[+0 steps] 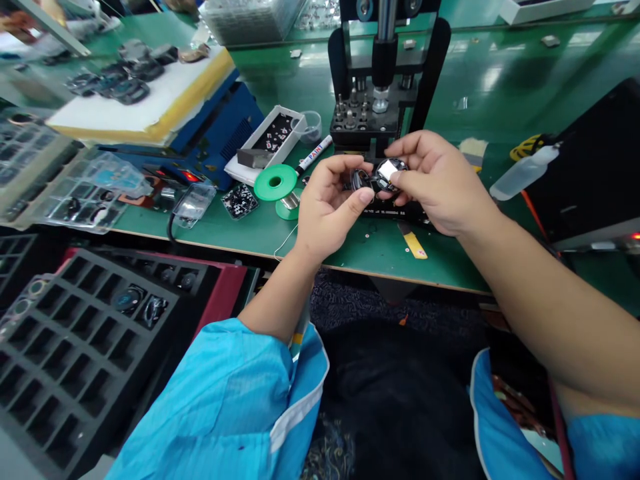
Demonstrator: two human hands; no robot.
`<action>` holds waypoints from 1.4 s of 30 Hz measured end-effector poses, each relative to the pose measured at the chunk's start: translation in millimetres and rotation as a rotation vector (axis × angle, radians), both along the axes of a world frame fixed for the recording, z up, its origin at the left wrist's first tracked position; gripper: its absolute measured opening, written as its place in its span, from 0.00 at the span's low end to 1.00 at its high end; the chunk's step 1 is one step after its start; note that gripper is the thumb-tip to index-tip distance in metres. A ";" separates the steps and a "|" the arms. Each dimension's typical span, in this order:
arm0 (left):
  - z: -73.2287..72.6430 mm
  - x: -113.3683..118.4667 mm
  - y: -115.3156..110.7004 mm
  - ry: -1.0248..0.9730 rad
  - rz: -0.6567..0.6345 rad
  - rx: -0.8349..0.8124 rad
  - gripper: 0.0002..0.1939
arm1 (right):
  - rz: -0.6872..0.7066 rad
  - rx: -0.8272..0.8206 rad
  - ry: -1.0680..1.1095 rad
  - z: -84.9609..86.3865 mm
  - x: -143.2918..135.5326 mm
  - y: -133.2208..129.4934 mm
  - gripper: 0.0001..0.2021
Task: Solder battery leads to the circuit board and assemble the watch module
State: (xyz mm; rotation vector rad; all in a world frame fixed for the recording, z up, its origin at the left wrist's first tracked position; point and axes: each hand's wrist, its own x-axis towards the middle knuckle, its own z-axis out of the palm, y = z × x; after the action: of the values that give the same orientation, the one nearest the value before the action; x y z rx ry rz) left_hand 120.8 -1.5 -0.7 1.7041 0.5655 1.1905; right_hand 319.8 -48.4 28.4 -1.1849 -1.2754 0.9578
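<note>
Just in front of the black press, both of my hands hold small dark parts close together. My left hand has its thumb and fingers closed round a black ring-shaped part. Between the thumb and fingers of my right hand is a round dark part with a white square on its face. The two parts sit side by side, nearly touching; whether they are joined I cannot tell. A green-flanged solder spool stands left of my left hand, near a white paint marker.
The press rises behind my hands. A blue box stands at the left, above a foam tray beside the table. At the right are a clear bottle and a black device. A yellow-tipped strip lies near the table edge.
</note>
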 end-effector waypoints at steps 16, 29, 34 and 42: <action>5.2 -5.0 6.0 -0.049 -0.183 -0.427 0.26 | -0.077 0.147 -0.130 -4.8 -4.2 -1.9 0.13; 15.1 3.5 19.7 0.002 -0.343 -0.507 0.26 | -0.135 0.240 -0.311 -6.9 0.1 -5.8 0.12; 29.7 14.2 29.5 0.077 -0.446 -0.485 0.31 | -0.211 0.277 -0.356 5.0 1.3 -13.0 0.09; 27.1 12.3 31.7 0.077 -0.486 -0.477 0.32 | -0.241 0.281 -0.400 9.9 -0.2 -17.2 0.06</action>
State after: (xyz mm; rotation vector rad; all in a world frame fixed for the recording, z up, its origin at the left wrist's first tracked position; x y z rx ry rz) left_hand 133.0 30.2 26.4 1.3698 0.4060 0.5864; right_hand 319.5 -65.6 38.3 -1.3078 -1.4814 0.3587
